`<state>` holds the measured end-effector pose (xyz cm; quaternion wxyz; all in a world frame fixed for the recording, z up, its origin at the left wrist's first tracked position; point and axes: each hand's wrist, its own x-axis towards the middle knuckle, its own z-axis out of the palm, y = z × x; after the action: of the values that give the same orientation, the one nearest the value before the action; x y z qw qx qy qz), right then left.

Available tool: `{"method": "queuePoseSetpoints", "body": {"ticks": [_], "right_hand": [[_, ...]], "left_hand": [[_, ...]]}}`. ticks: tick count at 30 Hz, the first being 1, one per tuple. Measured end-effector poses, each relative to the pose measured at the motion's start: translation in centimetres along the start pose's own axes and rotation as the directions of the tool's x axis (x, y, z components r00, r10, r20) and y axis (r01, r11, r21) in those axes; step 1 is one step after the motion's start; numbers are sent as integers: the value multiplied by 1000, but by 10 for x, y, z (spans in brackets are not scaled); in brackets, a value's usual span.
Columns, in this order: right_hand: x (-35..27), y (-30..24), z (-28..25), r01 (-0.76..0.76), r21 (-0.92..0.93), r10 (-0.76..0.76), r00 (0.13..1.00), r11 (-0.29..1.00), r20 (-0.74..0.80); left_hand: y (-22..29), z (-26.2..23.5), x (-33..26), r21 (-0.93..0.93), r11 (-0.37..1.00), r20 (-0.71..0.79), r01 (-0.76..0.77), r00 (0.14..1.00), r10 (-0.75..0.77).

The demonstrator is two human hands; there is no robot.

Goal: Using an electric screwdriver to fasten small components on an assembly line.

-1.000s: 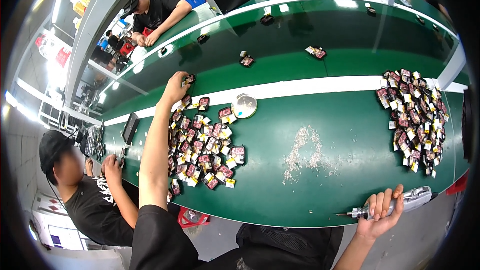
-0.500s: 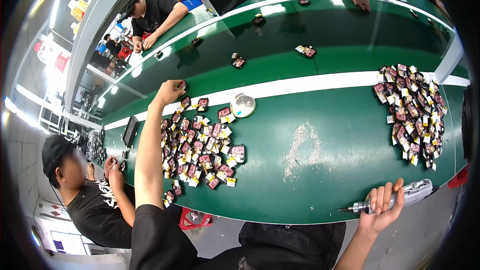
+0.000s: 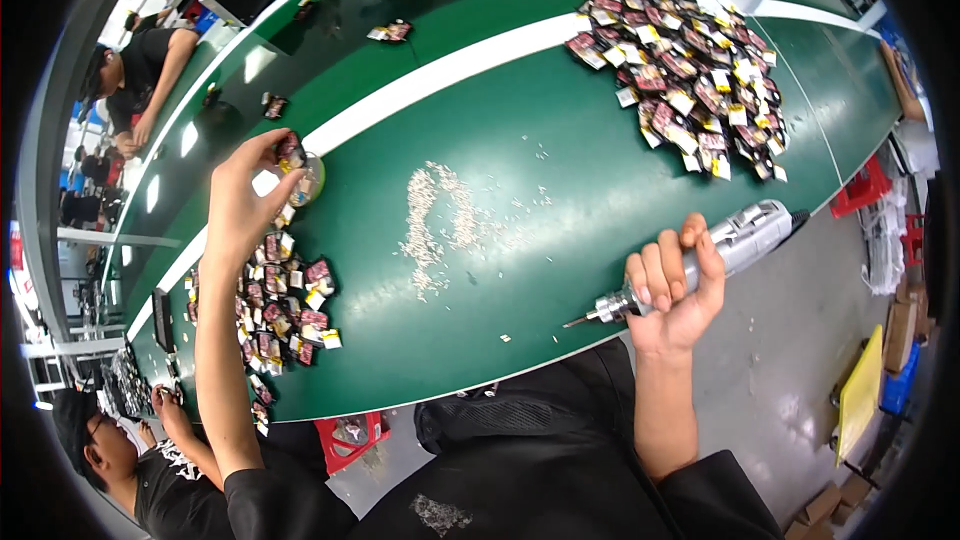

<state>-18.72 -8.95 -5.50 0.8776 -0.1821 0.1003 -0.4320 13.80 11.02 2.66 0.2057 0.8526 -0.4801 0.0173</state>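
Note:
My left hand point(image 3: 245, 205) pinches a small black-cased unit with a reddish face point(image 3: 290, 150) between thumb and fingers, beside a round shallow dish point(image 3: 316, 180) partly hidden by the hand. Under and beside my left forearm lies a pile of similar units point(image 3: 280, 305) with white and yellow tags. A silver electric screwdriver point(image 3: 745, 237) rests in my right hand point(image 3: 678, 285), fingers wrapped around its front part. Its bit points left, above the green table's point(image 3: 540, 280) near edge. Whitish tiny pieces point(image 3: 428, 225) are scattered mid-table.
A larger pile of the same units point(image 3: 690, 80) stands at the far right. Beyond the white rail point(image 3: 440, 72), a few units point(image 3: 392, 32) lie on a green conveyor. One co-worker point(image 3: 120, 480) sits at my left, another point(image 3: 140, 85) across. A red stool point(image 3: 350, 440) stands below the table.
The view has turned right, shifting the table leftward in the picture. My left hand has come from the rail to the dish with a unit. The screwdriver stays in my right hand.

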Motion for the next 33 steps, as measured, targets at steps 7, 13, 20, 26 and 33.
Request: {"method": "queuePoseSetpoints", "body": {"ticks": [7,13,20,26,33], "right_hand": [[-17,-15,-4,-48,-25,49,998,999,26],[-41,-28,-17,-79,-39,83,987,996,135],[-53,-19,-18,-166,-14,166,980,986,110],[-66,-1,-11,-207,17,207,978,978,-17],[-71,13,-6,-169,-84,158,979,982,-126]], "left_hand": [[180,84,-54,-263,805,169,-532,796,581],[194,109,-57,-346,822,174,-452,830,530],[201,119,-57,-248,847,96,-470,858,504],[202,125,-64,-143,821,27,-552,828,561],[205,130,-69,64,693,-39,-718,692,720]]}}
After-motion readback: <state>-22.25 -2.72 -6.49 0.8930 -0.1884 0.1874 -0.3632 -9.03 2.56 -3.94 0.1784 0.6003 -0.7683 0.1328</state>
